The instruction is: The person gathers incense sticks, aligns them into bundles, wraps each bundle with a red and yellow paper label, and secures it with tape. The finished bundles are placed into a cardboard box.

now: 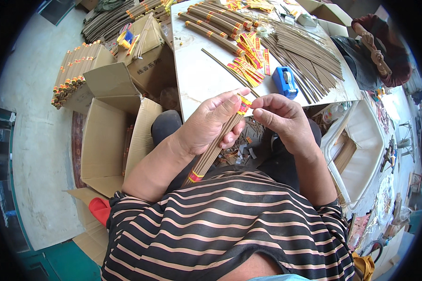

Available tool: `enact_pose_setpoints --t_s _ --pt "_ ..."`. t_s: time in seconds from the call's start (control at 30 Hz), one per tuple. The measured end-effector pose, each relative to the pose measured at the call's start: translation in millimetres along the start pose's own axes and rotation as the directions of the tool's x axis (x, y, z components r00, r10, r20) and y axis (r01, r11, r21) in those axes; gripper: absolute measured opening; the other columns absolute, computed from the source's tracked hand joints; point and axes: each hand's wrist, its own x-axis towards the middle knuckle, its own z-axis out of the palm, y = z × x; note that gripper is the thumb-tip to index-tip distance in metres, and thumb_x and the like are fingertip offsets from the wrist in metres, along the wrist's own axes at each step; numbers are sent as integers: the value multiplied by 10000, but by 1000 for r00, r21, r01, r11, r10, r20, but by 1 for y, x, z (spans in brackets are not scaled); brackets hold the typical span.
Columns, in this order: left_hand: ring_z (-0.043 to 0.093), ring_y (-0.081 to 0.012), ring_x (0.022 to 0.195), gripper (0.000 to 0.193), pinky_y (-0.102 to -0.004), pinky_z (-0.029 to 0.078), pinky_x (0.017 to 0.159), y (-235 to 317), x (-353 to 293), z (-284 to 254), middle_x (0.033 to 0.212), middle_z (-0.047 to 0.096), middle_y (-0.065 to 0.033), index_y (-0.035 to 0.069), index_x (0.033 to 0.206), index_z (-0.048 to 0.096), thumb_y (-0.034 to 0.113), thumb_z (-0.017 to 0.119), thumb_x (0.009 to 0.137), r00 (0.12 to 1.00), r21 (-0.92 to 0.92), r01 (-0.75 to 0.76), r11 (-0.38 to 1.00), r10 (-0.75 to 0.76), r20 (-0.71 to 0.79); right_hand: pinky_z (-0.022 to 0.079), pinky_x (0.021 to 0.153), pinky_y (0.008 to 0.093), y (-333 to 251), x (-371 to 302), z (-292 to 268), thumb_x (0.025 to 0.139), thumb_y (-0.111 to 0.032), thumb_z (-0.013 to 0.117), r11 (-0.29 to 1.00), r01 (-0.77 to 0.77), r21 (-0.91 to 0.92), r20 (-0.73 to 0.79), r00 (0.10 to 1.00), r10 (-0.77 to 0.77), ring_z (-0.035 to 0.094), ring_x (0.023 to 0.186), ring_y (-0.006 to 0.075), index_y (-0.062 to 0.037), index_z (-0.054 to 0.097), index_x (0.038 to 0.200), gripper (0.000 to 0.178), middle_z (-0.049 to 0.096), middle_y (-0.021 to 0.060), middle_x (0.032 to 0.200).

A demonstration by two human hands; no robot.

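My left hand (205, 121) is wrapped round a bundle of thin brown incense sticks (211, 154), held slanting over my lap. A red-and-yellow paper label (244, 106) circles the bundle's upper end, and a similar band (195, 176) sits near its lower end. My right hand (286, 119) is at the upper label, thumb and forefinger pinched close to its edge. Whatever lies between those fingertips is too small to make out. Just beyond on the white table (192, 84) stand a blue tape dispenser (285, 84) and loose red-and-yellow labels (251, 70).
Loose incense sticks (309, 51) and wrapped bundles (213, 21) cover much of the table. On the left are an open cardboard box (108, 140) and stacked finished bundles (72, 75). A white tub (361, 150) stands right; another person (380, 51) sits at the far right.
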Motion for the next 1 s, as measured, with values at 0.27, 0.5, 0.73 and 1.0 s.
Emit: enact_pose_setpoints --t_s 0.27,0.5,0.73,1.0 --pt "469 -73 449 551 -175 382 392 -3 4 0 681 518 -59 42 1340 295 361 470 926 1000 0 10 1000 -10 -9 418 619 186 4 5 5 821 -168 671 999 -15 -34 -29 999 14 506 684 42 6 623 852 183 593 -12 743" --pt "469 -71 448 527 -172 383 391 -3 5 -2 675 516 -56 39 1325 315 352 469 929 999 -2 16 1000 -16 -44 420 629 176 13 4 5 822 -139 662 999 -8 31 -58 998 10 531 682 49 -11 601 838 143 603 3 749" --pt "471 -73 443 496 -174 387 388 -3 5 -1 674 521 -54 33 1308 339 340 457 937 997 33 -2 999 5 -71 355 544 163 15 -5 16 858 -135 621 985 125 119 -92 989 -115 444 627 18 -2 581 856 139 556 -30 728" --pt "472 -70 441 494 -172 393 390 -3 5 -2 678 530 -52 31 1295 352 342 472 930 998 -14 -11 1000 10 -55 382 594 177 27 1 19 849 -113 619 968 106 228 -119 990 -80 481 662 39 -12 582 833 109 570 -7 753"
